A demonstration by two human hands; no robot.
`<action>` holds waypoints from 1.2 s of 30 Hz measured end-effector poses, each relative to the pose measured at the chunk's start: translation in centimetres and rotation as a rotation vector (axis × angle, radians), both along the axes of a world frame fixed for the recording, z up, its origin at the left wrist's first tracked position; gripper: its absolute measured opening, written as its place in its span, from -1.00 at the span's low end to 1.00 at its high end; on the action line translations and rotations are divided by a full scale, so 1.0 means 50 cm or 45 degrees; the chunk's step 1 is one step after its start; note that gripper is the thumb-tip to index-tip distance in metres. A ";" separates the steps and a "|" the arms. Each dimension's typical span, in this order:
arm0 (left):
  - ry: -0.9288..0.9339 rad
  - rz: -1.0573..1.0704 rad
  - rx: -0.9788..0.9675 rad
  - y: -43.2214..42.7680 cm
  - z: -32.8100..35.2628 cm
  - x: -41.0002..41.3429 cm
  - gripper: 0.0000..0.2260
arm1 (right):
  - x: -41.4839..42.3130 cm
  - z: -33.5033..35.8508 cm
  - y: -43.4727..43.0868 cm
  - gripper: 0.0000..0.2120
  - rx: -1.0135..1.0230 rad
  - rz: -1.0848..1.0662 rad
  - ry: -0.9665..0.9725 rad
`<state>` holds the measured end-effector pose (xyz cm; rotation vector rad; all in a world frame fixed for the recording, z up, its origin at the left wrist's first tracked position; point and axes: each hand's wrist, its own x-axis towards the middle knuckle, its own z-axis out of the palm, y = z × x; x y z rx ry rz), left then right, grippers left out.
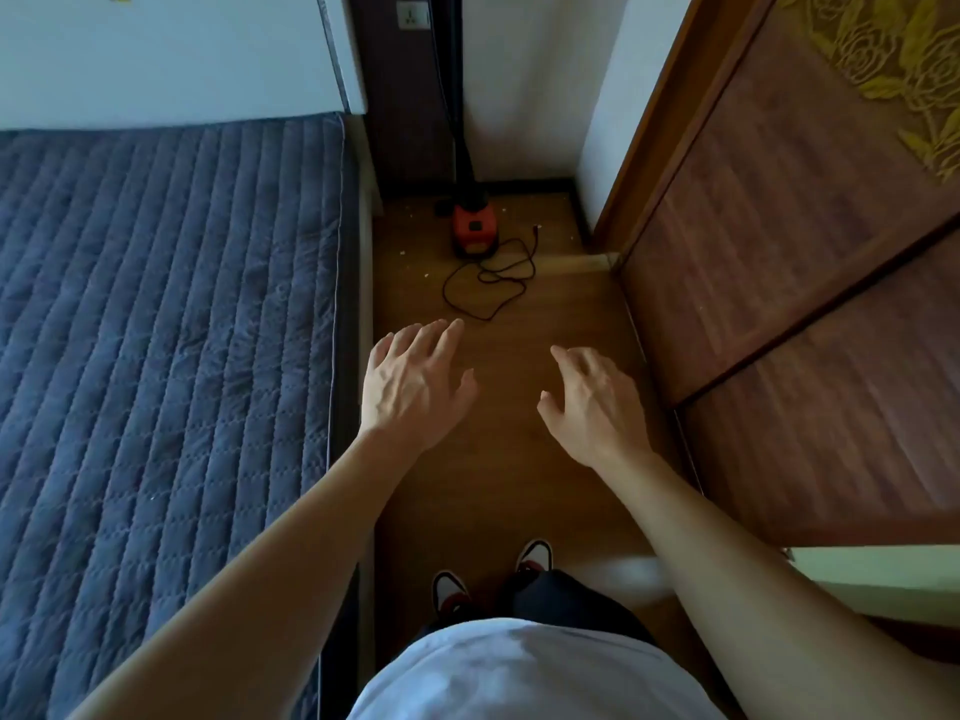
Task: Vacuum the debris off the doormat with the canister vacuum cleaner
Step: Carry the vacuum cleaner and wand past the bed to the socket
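So the person is standing in a narrow strip of wooden floor (pixel 498 485), between a bed (pixel 156 330) with a blue quilted cover and a brown wooden door (pixel 779 278). Both arms are stretched out forward. The left grip (pixel 415 381) has its fingers spread and loose, with nothing in it. The right grip (pixel 592 402) is the same deal: fingers relaxed, empty, hanging above the floor. The vacuum cleaner (pixel 471 228), a small red-orange one, sits well ahead of both, back in the corner by the wall, with its black tube (pixel 457 96) standing upright. Its cord (pixel 488 283) lies in loose loops on the floor, between the vacuum cleaner and the left grip's fingertips. A few white crumbs (pixel 401 250) dot the floor beside the vacuum cleaner.
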<state>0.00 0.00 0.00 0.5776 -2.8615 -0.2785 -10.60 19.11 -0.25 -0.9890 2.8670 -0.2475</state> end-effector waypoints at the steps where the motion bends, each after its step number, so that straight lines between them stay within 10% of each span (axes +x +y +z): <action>1: -0.004 -0.018 0.006 -0.006 0.003 -0.005 -0.45 | -0.005 0.000 -0.002 -0.44 -0.016 -0.001 0.000; 36: -0.106 -0.008 -0.051 -0.101 -0.004 -0.798 -0.49 | -0.784 -0.039 -0.106 -0.42 -0.084 -0.079 -0.079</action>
